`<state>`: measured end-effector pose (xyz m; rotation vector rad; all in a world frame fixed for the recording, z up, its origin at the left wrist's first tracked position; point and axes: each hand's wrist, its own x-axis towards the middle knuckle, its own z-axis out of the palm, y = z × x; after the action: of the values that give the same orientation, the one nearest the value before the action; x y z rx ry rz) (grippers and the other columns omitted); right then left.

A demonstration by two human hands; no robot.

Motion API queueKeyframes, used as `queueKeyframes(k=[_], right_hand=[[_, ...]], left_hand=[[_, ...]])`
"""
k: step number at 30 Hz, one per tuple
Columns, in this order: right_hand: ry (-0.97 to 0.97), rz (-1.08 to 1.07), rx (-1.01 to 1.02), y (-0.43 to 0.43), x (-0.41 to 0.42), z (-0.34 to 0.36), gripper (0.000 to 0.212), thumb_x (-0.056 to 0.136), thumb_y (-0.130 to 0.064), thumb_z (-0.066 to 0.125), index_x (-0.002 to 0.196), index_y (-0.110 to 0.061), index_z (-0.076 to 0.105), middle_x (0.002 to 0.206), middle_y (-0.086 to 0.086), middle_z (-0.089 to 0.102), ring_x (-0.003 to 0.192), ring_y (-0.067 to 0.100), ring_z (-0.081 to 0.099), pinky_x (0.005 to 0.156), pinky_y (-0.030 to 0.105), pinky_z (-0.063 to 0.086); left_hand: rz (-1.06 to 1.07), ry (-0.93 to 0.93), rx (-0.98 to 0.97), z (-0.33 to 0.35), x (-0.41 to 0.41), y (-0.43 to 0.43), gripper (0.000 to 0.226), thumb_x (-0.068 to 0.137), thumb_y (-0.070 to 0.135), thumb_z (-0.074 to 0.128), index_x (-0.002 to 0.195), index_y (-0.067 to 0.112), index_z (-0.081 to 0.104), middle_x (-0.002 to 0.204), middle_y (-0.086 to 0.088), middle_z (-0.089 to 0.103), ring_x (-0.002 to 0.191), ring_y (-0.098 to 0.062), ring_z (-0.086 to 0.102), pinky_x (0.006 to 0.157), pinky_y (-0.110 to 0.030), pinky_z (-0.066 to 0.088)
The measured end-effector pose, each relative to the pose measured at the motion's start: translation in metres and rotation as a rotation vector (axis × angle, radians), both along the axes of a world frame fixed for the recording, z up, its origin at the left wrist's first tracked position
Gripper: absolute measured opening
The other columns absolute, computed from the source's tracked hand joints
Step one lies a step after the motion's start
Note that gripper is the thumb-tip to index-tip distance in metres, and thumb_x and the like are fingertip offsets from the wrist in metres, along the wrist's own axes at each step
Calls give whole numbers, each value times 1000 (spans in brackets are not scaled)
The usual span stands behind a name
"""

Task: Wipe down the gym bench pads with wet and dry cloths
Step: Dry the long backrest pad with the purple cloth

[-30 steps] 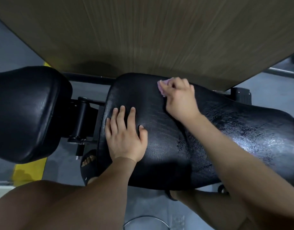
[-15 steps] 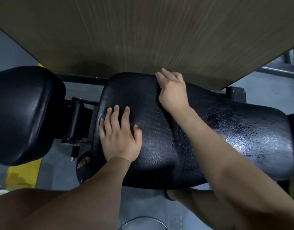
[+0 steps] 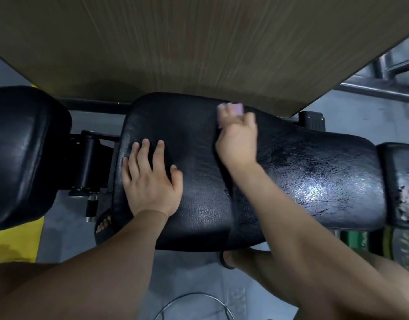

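Observation:
A long black bench pad (image 3: 302,181) lies across the middle of the head view, its right half shiny and cracked. My left hand (image 3: 150,181) rests flat on the pad's left end, fingers spread. My right hand (image 3: 238,137) is at the pad's far edge and grips a small pink cloth (image 3: 235,109), which sticks out beyond my fingers and presses on the leather. A second black pad (image 3: 23,153) stands to the left, joined by a black metal hinge (image 3: 90,158).
A brown wood-grain wall (image 3: 198,42) rises right behind the bench. Grey floor lies below, with a yellow marking (image 3: 16,241) at the left and a metal frame (image 3: 383,84) at the upper right. My sandalled feet (image 3: 103,225) show under the pad. A torn pad (image 3: 404,188) adjoins at the right.
My right hand has slid along the far edge of the pad with the cloth, which shows again past my fingers. My left hand has stayed flat on the pad.

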<state>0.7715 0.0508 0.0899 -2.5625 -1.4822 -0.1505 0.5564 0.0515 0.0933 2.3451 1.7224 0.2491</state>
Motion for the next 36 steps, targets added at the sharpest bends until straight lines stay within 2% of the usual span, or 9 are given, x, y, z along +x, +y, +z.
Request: queueKeyframes(k=[4,8,11,17,23,27,30,33,36], right_hand=[[6,214,-1,-14,18,0,63,82,3,44,137,-22,60,135,-4,65,82,27,53,76,32,49],[-36,-54,-58,-30,68,7,67,77,-7,18,124,-24,62,120,-5,67,80,31,54,73,32,35],[0,-167,-38,-23,45,11,70,69,-11,17,123,-16,62,115,0,67,85,31,50,71,32,27],[-12,322,-69,-48,6,2,59,86,-4,42,140,-20,58,134,-9,65,79,27,49,75,37,48],[-16,-127,20,-52,41,7,51,84,-10,38,126,-18,66,107,-3,71,79,30,49,69,35,46],[-19,182,13,-58,-29,4,50,92,-21,39,136,-13,61,130,4,69,84,31,54,75,36,47],[42,328,-41,-72,-24,5,47,98,-21,41,142,-24,58,140,-8,62,92,25,57,78,38,50],[14,140,34,-76,19,4,48,91,-10,50,132,-30,66,130,-7,69,89,26,60,73,37,53],[77,-65,157,-70,22,2,43,91,-12,44,121,-25,72,107,-3,76,74,25,47,66,37,52]], left_hand=[[-2,-7,9,0,-1,0,62,94,44,40,153,24,36,162,-9,29,153,-26,16,124,-51,15],[-1,-12,26,-1,0,0,62,94,43,42,152,24,37,161,-9,30,153,-27,17,123,-51,16],[-4,-6,42,-2,-1,-1,62,93,42,45,152,23,37,161,-10,30,152,-27,19,123,-50,15],[-1,-20,45,-1,-1,-1,62,93,42,46,152,23,37,161,-10,31,152,-27,19,124,-50,14],[-1,-19,53,-3,-1,-2,61,94,42,45,152,24,37,161,-9,30,153,-26,18,124,-49,13],[-9,-28,63,-3,-1,-2,61,93,41,44,152,23,38,161,-10,31,152,-27,20,123,-51,15],[-9,-34,68,-3,-2,-2,61,93,41,43,152,23,38,160,-10,32,152,-27,20,123,-51,16],[-9,-32,69,-4,-2,-3,61,94,41,42,152,23,37,161,-10,32,152,-27,20,123,-50,15],[-4,-31,81,-5,-2,-3,61,94,41,43,152,24,38,160,-10,32,152,-27,20,123,-50,15]])
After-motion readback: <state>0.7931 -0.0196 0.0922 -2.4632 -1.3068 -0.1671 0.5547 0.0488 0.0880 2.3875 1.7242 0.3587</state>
